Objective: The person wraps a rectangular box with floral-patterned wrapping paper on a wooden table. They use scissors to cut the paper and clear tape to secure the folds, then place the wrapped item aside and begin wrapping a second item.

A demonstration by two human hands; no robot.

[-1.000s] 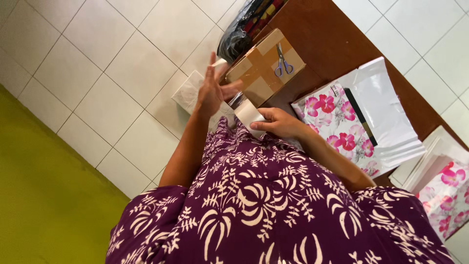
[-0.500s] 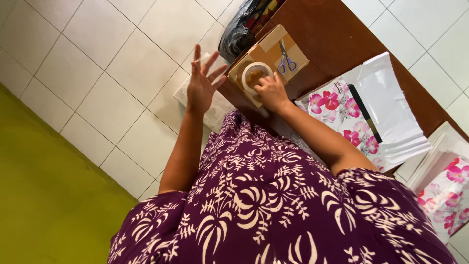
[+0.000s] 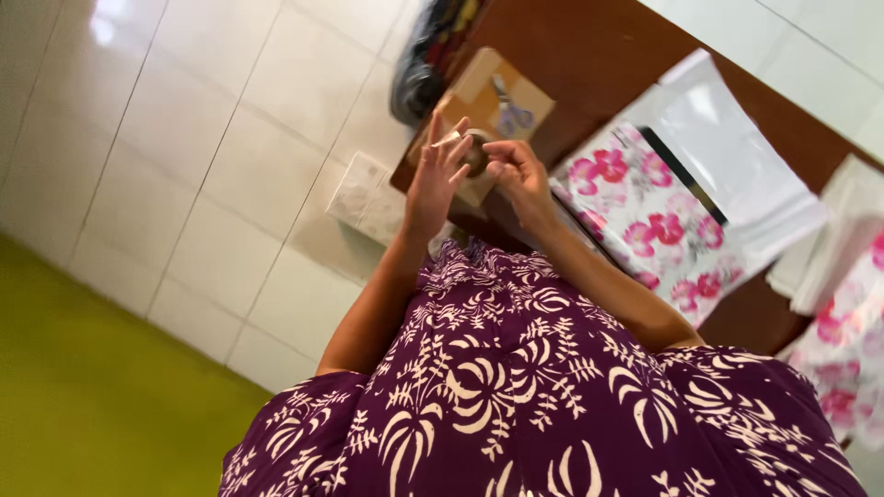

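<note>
The person stands at a dark brown counter (image 3: 589, 64) and both hands meet over its near corner. The left hand (image 3: 437, 175) is raised, palm toward the right one, with the fingers spread and partly straight; its grip is apart, and only the fingertips seem to touch the roll of tape (image 3: 474, 155). The right hand (image 3: 516, 170) comes from the other side with the fingers bent, and its grip is closed on the roll, thumb and fingertips pinching its edge. The roll is small, round and brownish, mostly hidden between the two hands, so I cannot tell how much of it is used. It is held in the air just above a cardboard box (image 3: 497, 97) that lies on the counter.

On top of the box rest scissors (image 3: 511, 112) with pale blue handles, close to the hands but not touched by them. Behind the box, at the far edge of the counter, there is a dark bundle (image 3: 428, 64), blurred, so its kind is not clear. To the right of the hands lies a white mailing bag (image 3: 727, 156) with a dark strip, and partly on it a folded cloth with pink flowers (image 3: 645, 221). More flowered packets (image 3: 843, 340) are at the right border. Below the counter, on the white tiled floor (image 3: 212, 156), a pale patterned packet (image 3: 368, 198) stands near the left forearm. The person wears a purple garment with a white leaf pattern (image 3: 516, 396).
</note>
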